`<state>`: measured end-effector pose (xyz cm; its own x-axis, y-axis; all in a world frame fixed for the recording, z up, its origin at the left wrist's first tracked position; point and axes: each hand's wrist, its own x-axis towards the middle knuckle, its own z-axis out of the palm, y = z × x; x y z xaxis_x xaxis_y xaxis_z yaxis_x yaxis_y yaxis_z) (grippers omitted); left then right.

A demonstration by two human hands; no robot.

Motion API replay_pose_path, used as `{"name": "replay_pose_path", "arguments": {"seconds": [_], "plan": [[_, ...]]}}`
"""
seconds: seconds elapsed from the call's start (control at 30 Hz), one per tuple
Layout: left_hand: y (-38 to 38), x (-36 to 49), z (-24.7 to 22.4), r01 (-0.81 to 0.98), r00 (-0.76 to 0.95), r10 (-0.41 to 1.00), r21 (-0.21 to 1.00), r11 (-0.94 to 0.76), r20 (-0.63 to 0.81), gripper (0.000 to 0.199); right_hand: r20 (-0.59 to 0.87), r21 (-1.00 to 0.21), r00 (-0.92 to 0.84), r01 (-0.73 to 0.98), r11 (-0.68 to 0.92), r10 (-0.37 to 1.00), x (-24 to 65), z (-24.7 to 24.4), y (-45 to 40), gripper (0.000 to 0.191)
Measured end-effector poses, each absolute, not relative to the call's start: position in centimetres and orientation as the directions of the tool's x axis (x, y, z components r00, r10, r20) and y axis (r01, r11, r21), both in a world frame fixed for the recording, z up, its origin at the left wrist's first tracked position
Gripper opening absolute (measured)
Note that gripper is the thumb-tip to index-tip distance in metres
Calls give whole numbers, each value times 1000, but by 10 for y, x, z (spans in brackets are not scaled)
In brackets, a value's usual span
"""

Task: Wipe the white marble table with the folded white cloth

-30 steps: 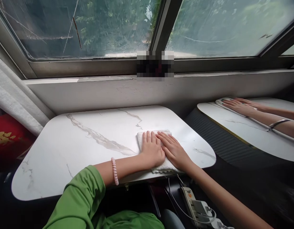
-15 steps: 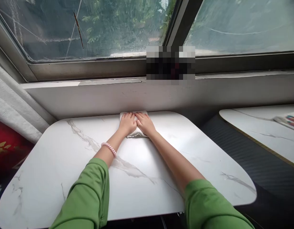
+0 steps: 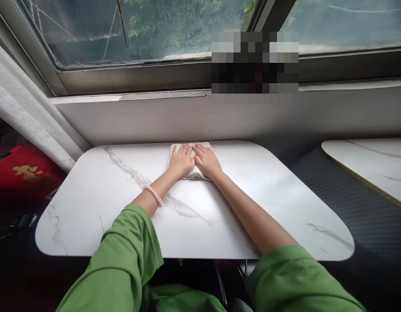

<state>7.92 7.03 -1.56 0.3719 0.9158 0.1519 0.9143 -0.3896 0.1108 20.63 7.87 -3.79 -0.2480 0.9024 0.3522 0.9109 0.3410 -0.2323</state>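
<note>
A folded white cloth point(image 3: 197, 176) lies on the white, grey-veined tabletop point(image 3: 193, 234), close to its far edge by the wall. My left hand point(image 3: 182, 163) rests flat on the cloth's left part, fingers stretched out and pointing away from me. Beside it, my right hand point(image 3: 207, 161) presses flat on the right part, fingers extended. The two hands touch or nearly touch at the thumbs. A pink beaded bracelet point(image 3: 153, 196) circles my left wrist. Much of the cloth is hidden under my palms.
A window point(image 3: 138, 34) with a metal frame rises behind the table above a pale wall. At left hang a white curtain point(image 3: 27, 99) and, below it, a red bag point(image 3: 24, 171) with gold print. Another marble-patterned table point(image 3: 376, 164) stands at right, beyond a dark ribbed surface point(image 3: 330, 182).
My view has shifted, showing more of the table's near edge and the red bag. Another person's hand on a cloth at right has left the view. Both my hands stay flat on the cloth.
</note>
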Motion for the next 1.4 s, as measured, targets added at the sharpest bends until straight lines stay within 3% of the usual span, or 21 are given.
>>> {"name": "replay_pose_path", "arguments": {"seconds": [0.13,0.33,0.57,0.87,1.1,1.4], "plan": [[-8,79,-10,920,371,920,82,-382,122,55,341,-190,-349,884,427,873,213,-38,5,53],[-115,70,-2,817,574,814,12,-577,85,59,412,-68,-407,879,473,815,220,-42,-119,60],[-145,57,-1,787,615,783,-13,-617,91,60,431,-2,-443,871,492,786,210,-37,-151,69],[-109,40,-4,832,549,834,64,-551,53,60,329,-80,-425,878,473,844,188,-36,-107,58],[-5,-4,-13,883,452,885,86,-461,110,56,233,-158,-337,912,378,912,130,-24,-4,56],[111,-37,-15,899,410,895,89,-429,173,49,293,-274,-268,896,349,918,91,-27,108,53]]}}
